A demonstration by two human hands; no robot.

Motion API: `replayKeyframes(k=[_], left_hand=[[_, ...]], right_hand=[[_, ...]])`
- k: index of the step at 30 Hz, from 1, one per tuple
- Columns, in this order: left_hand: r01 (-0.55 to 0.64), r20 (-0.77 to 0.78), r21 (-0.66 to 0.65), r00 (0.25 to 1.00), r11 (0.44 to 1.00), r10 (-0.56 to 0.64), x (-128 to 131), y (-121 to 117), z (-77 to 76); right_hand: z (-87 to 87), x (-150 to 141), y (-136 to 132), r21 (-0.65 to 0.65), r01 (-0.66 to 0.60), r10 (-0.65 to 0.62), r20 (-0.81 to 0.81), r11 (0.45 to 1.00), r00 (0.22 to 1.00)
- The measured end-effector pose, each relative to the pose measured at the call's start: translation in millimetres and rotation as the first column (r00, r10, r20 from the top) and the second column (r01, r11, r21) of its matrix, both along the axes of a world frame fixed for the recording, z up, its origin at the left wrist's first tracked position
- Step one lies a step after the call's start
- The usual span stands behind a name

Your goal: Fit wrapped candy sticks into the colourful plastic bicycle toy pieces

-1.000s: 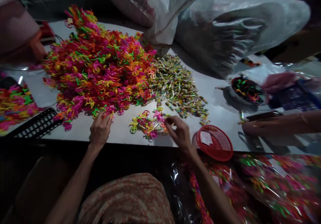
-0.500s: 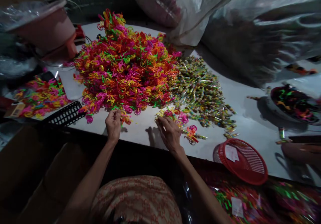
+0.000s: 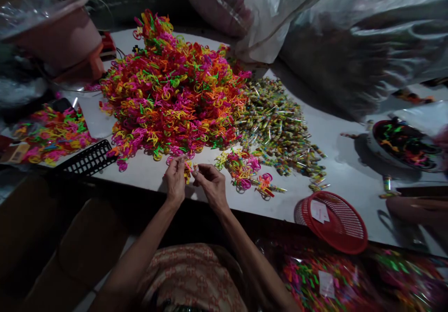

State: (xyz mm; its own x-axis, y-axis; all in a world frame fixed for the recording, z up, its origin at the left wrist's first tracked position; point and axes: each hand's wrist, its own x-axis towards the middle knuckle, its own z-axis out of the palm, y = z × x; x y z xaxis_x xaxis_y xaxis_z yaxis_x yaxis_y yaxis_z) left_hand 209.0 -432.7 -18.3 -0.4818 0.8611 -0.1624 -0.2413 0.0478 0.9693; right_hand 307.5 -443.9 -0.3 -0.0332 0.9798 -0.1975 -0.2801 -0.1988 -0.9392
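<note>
My left hand (image 3: 175,182) is closed around a small yellow-orange plastic piece (image 3: 187,172) at the front of the white table. Close beside it, my right hand (image 3: 213,186) pinches a small pale-ended piece (image 3: 195,166), seemingly one of the little printed tubes. The two hands nearly meet, and their fingers partly hide both pieces. Behind them rises a big heap of bright plastic pieces with rings (image 3: 175,93). To its right lies a pile of small printed tubes (image 3: 276,121). A smaller cluster of plastic pieces (image 3: 241,165) sits right of my right hand.
A red plastic basket (image 3: 338,223) stands at the table's front edge, and a black slotted tray (image 3: 89,158) lies at left. A pink tub (image 3: 59,37) is at the back left. Large filled sacks (image 3: 350,46) line the back. At right is a bowl (image 3: 378,149) of plastic pieces.
My right hand has moved left from the small cluster, and my left hand has shifted right. They have come together in front of the heap, each with a small piece.
</note>
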Motion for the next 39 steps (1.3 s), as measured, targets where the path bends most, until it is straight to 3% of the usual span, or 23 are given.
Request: replayKeyframes(k=[4, 6, 8, 12, 14, 18, 23, 33, 36, 39], left_hand=[[-0.058, 0.091, -0.012, 0.994, 0.998, 0.059, 15, -11, -2.4], [-0.027, 0.107, -0.023, 0.994, 0.999, 0.029, 16, -16, 0.3], [0.088, 0.129, -0.028, 0.988, 0.996, -0.083, 12, -19, 5.1], [0.334, 0.273, -0.06, 0.912, 0.941, -0.306, 3, -25, 13.9], [0.35, 0.348, -0.09, 0.888, 0.932, -0.3, 0, -27, 14.9], [0.293, 0.432, -0.138, 0.877, 0.946, -0.209, -3, -28, 11.8], [0.362, 0.504, -0.141, 0.828, 0.922, -0.248, -5, -27, 10.4], [0.522, 0.581, -0.189, 0.742, 0.831, -0.334, -8, -32, 16.2], [0.523, 0.572, -0.202, 0.749, 0.828, -0.334, -6, -32, 16.0], [0.446, 0.506, -0.19, 0.808, 0.874, -0.302, 0, -34, 16.6]], right_hand=[[-6.0, -8, -8, 0.087, 0.076, -0.081, 0.049, 0.993, 0.996], [-7.0, -8, -9, 0.151, 0.106, -0.123, 0.108, 0.983, 0.987], [-6.2, -3, -6, 0.177, 0.094, -0.121, 0.147, 0.98, 0.982], [-1.0, 16, 3, 0.055, -0.084, 0.081, 0.061, 0.995, 0.995], [1.3, 26, 6, 0.009, -0.1, 0.1, 0.035, 0.995, 0.994], [2.0, 40, 1, -0.006, 0.0, 0.001, 0.087, 1.0, 0.996], [-4.1, 44, -7, -0.117, -0.111, 0.114, 0.02, 0.987, 0.993], [-9.1, 50, -4, -0.155, -0.318, 0.29, -0.18, 0.935, 0.94], [-4.9, 50, -7, -0.119, -0.302, 0.289, -0.115, 0.946, 0.95], [1.2, 49, -13, -0.046, -0.242, 0.245, 0.055, 0.969, 0.968]])
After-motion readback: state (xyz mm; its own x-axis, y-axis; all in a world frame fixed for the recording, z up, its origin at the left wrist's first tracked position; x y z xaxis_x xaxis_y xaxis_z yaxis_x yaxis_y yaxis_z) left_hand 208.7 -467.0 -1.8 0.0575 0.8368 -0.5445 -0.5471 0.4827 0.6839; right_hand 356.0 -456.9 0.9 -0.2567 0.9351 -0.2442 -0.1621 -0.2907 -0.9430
